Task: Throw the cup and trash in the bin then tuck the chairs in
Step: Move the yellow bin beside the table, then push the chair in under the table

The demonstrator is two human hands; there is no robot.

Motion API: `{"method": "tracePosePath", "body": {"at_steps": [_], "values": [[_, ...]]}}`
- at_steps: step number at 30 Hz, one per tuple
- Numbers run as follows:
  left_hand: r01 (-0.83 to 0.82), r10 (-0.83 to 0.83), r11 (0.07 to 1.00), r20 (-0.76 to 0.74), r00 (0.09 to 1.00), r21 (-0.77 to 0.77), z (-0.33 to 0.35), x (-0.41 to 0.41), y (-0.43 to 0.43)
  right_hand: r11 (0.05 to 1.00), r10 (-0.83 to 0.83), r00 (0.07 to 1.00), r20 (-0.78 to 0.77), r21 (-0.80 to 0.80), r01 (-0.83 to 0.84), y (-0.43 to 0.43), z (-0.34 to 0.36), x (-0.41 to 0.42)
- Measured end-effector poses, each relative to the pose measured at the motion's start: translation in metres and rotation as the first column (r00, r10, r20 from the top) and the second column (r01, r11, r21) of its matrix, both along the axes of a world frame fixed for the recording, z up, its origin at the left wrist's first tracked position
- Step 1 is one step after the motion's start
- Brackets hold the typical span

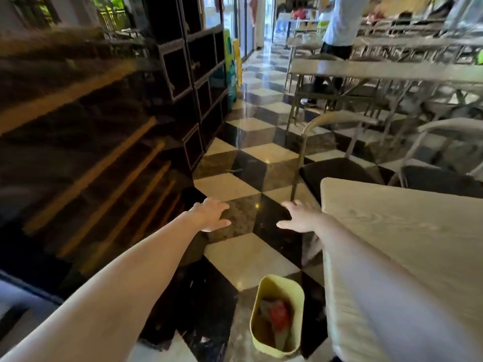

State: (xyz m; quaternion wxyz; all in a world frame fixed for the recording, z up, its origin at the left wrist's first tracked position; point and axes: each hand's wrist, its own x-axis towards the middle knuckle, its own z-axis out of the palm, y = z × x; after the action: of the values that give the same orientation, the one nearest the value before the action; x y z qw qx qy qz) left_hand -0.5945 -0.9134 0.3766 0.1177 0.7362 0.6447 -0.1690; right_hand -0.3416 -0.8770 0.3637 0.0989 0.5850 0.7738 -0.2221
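Reaching forward, left hand (213,214) and right hand (300,216) spread, empty; bin (277,316) upright.

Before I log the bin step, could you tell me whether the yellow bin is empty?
Not empty: the yellow bin holds red and grey trash.

Interior view. A glossy floor (235,189) of black, cream and brown tiles in a cube pattern runs toward a bright doorway (269,19) at the far end. Dark cabinets (193,66) with pale-edged compartments line the left side; a pale wood-grain desk (407,231) stands at right, with further tables (392,71) behind it. Daylight reflects off the tiles.
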Motion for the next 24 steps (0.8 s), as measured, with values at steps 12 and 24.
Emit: {"method": "tracePosePath", "body": {"at_steps": [12, 24], "values": [[0.213, -0.211, 0.977, 0.089, 0.973, -0.017, -0.018, 0.007, 0.215, 0.993, -0.11, 0.991, 0.074, -0.024, 0.112, 0.164, -0.018, 0.0], [0.357, -0.347, 0.925, 0.089, 0.933, -0.13, -0.04, 0.052, 0.467, 0.935, -0.278, 0.956, 0.088, -0.201, 0.291, 0.382, -0.043, 0.018]]}}
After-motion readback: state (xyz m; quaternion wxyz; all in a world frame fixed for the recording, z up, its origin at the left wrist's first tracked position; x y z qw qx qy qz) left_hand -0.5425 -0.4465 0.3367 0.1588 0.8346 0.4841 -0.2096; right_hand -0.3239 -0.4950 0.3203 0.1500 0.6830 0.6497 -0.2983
